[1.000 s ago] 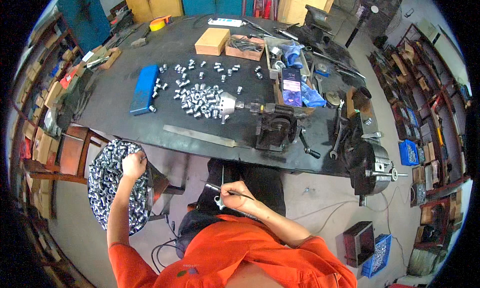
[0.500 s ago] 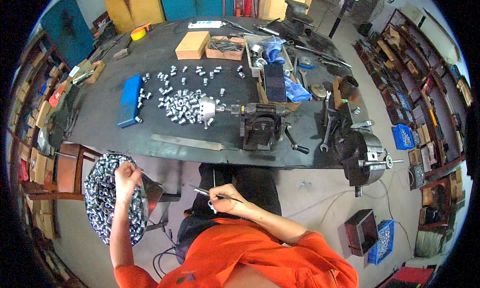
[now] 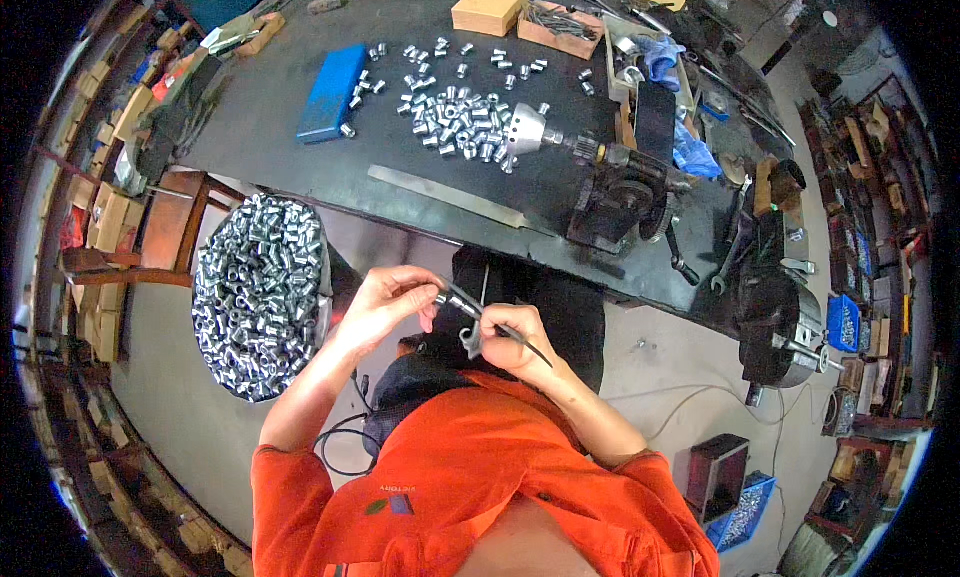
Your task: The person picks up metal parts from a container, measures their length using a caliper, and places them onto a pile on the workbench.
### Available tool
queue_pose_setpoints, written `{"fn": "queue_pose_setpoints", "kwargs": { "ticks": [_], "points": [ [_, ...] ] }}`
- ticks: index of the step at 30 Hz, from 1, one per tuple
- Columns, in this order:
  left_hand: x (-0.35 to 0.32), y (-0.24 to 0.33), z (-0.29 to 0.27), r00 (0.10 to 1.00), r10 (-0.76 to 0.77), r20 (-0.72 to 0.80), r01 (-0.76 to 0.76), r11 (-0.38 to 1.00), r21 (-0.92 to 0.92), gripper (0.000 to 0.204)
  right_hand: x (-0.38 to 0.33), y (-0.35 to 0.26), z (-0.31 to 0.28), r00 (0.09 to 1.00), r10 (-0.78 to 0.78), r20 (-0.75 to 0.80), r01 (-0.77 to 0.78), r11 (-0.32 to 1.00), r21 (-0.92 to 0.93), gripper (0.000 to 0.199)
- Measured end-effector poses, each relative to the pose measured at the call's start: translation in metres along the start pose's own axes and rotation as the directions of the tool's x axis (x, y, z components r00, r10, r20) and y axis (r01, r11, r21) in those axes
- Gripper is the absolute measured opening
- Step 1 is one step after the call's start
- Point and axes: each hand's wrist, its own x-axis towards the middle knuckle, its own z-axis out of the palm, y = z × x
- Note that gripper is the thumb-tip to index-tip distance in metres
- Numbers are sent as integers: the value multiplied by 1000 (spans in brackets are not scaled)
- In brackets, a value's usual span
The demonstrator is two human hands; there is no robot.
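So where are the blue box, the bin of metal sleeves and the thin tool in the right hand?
Blue box [image 3: 332,92], head view, middle of its lid.
Bin [image 3: 258,295], head view, on the heaped sleeves.
Thin tool [image 3: 528,343], head view, dark shaft past the fingers.

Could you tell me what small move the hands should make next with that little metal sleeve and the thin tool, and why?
Probably ease the thin tool further into the metal sleeve. The left hand pinches the sleeve at its fingertips, the right hand holds the tool like a pen, and the tool's tip already meets the sleeve between them, above the lap.
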Motion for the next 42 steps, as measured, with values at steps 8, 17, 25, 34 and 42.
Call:
{"fn": "queue_pose_setpoints", "kwargs": {
  "ticks": [8, 17, 25, 34, 42],
  "points": [
    [5, 2, 0, 1000, -25, 9, 23, 987, 159, 18, 2, -4, 0, 1000, -18, 5, 18, 997, -70, 15],
    [13, -4, 2, 987, -81, 140, 55, 982, 179, 18, 0, 8, 4, 998, -70, -6, 68, 989, -132, 26],
    [10, -8, 6, 995, -39, 89, 20, 978, 207, 16, -4, 1, -4, 1000, -2, 12, 2, 997, -76, 24],
    [14, -17, -22, 859, 508, 56, -244, 311, 918, 24, -14, -54, -17, 950, -311, 21, 312, 948, -63, 24],
    [13, -12, -19, 858, 486, 166, -310, 231, 922, 28, -9, -52, -7, 975, -205, 85, 202, 979, 40, 25]
  ]
}}
